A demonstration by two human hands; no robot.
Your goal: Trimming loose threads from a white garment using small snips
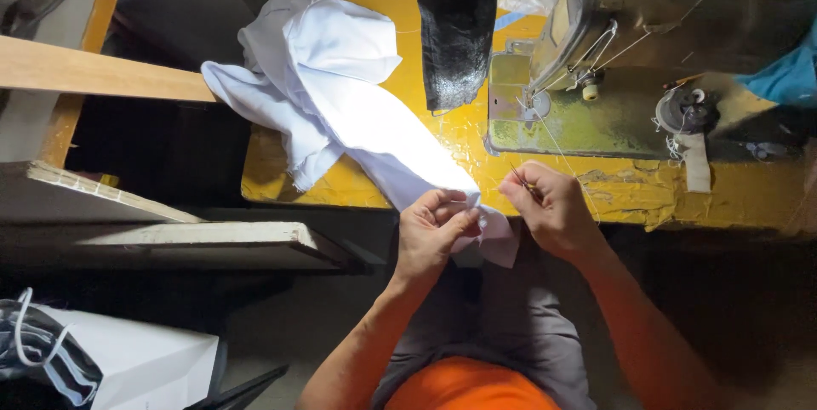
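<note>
A white cloth garment lies bunched on the yellow sewing table and trails off its front edge. My left hand pinches the cloth's hanging end just below the table edge. My right hand is closed around a small thin metal tool, seemingly snips or a needle, with a fine thread running up from it toward the sewing machine. The two hands are close together, with the cloth end between them.
A black cloth piece hangs over the table's middle. Blue fabric lies at the right. Wooden boards and shelves stand to the left, a white paper bag at lower left. My lap is below the hands.
</note>
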